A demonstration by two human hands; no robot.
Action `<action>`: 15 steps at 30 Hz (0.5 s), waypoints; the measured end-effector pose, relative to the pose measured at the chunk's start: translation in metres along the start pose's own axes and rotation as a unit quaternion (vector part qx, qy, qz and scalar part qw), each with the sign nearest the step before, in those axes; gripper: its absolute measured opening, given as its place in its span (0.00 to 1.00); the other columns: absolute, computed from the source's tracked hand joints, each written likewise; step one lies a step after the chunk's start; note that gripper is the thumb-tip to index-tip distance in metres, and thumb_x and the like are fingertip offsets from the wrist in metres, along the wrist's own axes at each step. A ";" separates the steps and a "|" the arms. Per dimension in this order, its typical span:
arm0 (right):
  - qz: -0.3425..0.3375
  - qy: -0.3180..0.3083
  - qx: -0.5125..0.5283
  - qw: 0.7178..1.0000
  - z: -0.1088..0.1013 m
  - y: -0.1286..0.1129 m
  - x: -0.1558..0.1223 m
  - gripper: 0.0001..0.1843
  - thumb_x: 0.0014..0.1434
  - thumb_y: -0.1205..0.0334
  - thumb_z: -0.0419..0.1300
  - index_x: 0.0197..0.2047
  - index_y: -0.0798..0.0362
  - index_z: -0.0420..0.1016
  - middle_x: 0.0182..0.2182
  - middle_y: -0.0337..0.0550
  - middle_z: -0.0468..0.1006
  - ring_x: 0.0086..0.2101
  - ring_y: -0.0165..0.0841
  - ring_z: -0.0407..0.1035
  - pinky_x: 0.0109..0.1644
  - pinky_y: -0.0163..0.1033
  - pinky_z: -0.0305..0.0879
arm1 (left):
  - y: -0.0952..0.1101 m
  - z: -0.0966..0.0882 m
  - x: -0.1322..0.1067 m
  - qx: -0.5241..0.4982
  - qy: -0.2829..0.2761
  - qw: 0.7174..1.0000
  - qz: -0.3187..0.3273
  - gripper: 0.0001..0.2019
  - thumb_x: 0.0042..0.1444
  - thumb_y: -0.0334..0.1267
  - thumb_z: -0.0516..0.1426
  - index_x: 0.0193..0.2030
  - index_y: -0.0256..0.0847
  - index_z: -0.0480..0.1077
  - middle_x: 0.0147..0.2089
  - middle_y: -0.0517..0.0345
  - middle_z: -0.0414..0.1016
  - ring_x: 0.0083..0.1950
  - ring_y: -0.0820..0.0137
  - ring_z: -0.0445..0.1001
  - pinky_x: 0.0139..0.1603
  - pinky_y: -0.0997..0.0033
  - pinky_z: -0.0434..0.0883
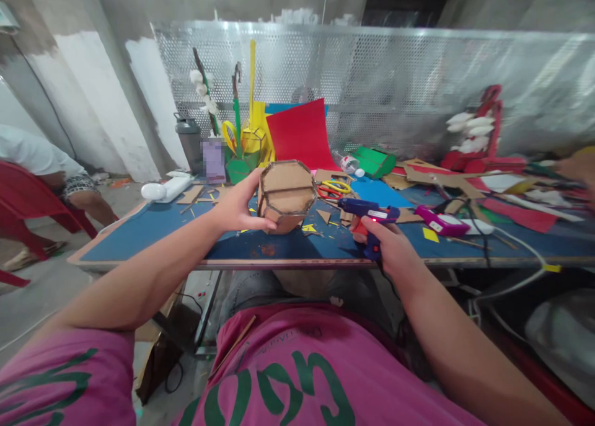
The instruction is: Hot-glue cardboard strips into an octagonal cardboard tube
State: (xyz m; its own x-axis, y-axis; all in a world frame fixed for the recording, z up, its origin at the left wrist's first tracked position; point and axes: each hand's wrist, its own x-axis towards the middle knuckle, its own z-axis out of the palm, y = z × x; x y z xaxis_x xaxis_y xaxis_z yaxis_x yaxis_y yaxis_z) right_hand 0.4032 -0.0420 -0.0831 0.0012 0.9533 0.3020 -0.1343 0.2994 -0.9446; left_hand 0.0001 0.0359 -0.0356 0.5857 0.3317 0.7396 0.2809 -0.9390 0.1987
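My left hand (244, 204) grips a many-sided cardboard box (289, 193) from its left side, thumb along the lower edge. Dark lines run along the seams of the box, which is tilted with a flat face toward me. In my right hand (388, 240) is a blue glue gun (369, 212), its nozzle pointing left toward the box but apart from it. A small red light glows on the gun. Yellow-handled scissors (335, 186) lie behind, between the box and the gun.
Cardboard scraps cover the blue table (153, 234). Behind stand a red sheet (300, 131), a green box (372, 161) and a grey tumbler (187, 134). A purple power strip (441, 221) with cables lies right. A person (41, 165) sits on a red chair at left.
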 end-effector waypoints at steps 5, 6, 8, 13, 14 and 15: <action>0.002 0.012 0.009 1.000 0.004 -0.003 0.000 0.29 0.48 0.31 0.88 0.33 0.47 0.91 0.30 0.42 0.85 0.27 0.31 0.67 0.30 0.41 0.61 | 0.005 -0.001 0.002 0.022 -0.012 1.000 0.017 0.67 0.54 0.73 0.80 0.90 0.44 0.61 0.84 0.28 0.74 0.83 0.31 0.77 0.83 0.36 0.78; 0.000 0.015 0.013 1.000 0.005 -0.003 0.000 0.30 0.47 0.31 0.89 0.33 0.47 0.91 0.31 0.43 0.86 0.27 0.31 0.67 0.30 0.41 0.61 | 0.005 -0.001 0.003 0.025 -0.011 0.999 0.020 0.67 0.54 0.74 0.80 0.91 0.45 0.60 0.84 0.28 0.74 0.83 0.31 0.77 0.83 0.36 0.78; -0.005 0.018 0.021 1.000 0.006 -0.006 -0.001 0.31 0.45 0.30 0.89 0.33 0.48 0.90 0.31 0.43 0.86 0.27 0.31 0.66 0.31 0.41 0.60 | 0.005 -0.001 0.003 0.028 -0.009 0.999 0.025 0.67 0.55 0.75 0.79 0.91 0.44 0.60 0.84 0.28 0.74 0.83 0.31 0.76 0.84 0.36 0.78; -0.047 -0.006 0.086 0.995 0.019 -0.013 -0.015 0.35 0.54 0.21 0.81 0.33 0.47 0.87 0.21 0.35 0.68 0.25 0.33 0.61 0.32 0.43 0.60 | 0.002 0.000 0.002 0.032 -0.011 0.999 0.015 0.66 0.56 0.76 0.78 0.90 0.44 0.60 0.83 0.29 0.74 0.83 0.32 0.76 0.84 0.38 0.77; -0.057 -0.026 0.108 0.992 0.024 -0.014 -0.019 0.36 0.55 0.20 0.80 0.33 0.47 0.86 0.20 0.34 0.66 0.25 0.33 0.60 0.32 0.44 0.60 | 0.002 0.000 0.002 0.032 -0.010 0.999 0.016 0.66 0.56 0.76 0.77 0.91 0.44 0.60 0.83 0.30 0.74 0.83 0.32 0.77 0.84 0.38 0.77; -0.062 -0.037 0.120 0.990 0.030 -0.014 -0.024 0.36 0.55 0.20 0.80 0.33 0.47 0.86 0.21 0.34 0.65 0.25 0.34 0.61 0.32 0.45 0.60 | 0.001 0.000 0.002 0.032 -0.008 0.999 0.018 0.66 0.56 0.76 0.77 0.91 0.45 0.60 0.83 0.30 0.74 0.83 0.32 0.77 0.84 0.39 0.77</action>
State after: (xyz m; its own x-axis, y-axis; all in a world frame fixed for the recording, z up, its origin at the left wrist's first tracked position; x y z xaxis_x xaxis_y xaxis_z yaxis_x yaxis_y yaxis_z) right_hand 0.3757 -0.0699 -0.0732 -0.0386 0.9016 0.4309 -0.3696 0.3878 -0.8444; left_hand 0.0014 0.0353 -0.0340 0.6086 0.3001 0.7346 0.3071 -0.9427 0.1306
